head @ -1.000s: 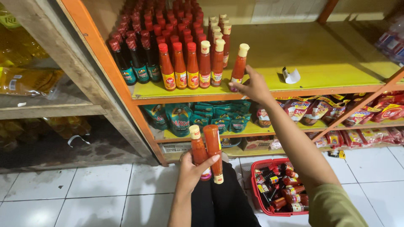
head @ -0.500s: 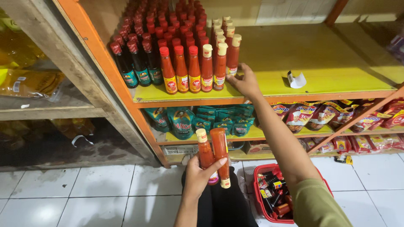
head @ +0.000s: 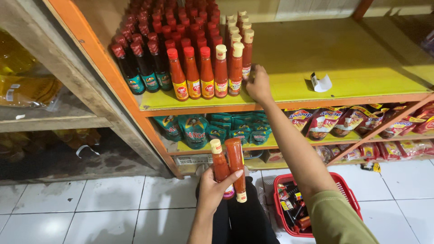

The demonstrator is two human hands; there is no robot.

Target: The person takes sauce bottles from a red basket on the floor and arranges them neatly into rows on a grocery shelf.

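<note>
A: Sauce bottles (head: 228, 169), quantity 2, sit in the left hand (head: 212, 190), low in the view and in front of the lower shelf. Confirm grip.

B: Confirmed. The left fingers are clamped around both bottles together. 1 bottle stands cap up with a cream cap; the other is inverted, cap down. Both are red-orange and they touch each other.

A: State of the right hand (head: 258, 84)?

B: It is extended to the yellow shelf (head: 361, 63) and rests against the cream-capped bottle (head: 247, 52) at the right end of the stocked rows. The fingers are curled toward that bottle; whether they close fully on it cannot be determined, as the back of the hand hides the fingertips.

A: Surrounding items on that shelf?

B: Red-capped sauce bottles (head: 192, 72) fill the front row, dark bottles (head: 144, 68) with red caps stand to the left, and cream-capped units form the right-hand column. A small white clip-like object (head: 321, 82) lies well apart to the right on bare shelf surface.

A: Obstructions?

B: The orange upright (head: 104, 68) bounds the rows on the left. The packed rows leave open surface only to the right of the hand.

A: Lower levels?

B: Green packets (head: 194, 131) and red snack pouches (head: 325, 122) occupy the shelf beneath. A red basket (head: 348, 192) containing more bottles sits on the white tiled floor (head: 90, 208), just beside the right arm.
</note>
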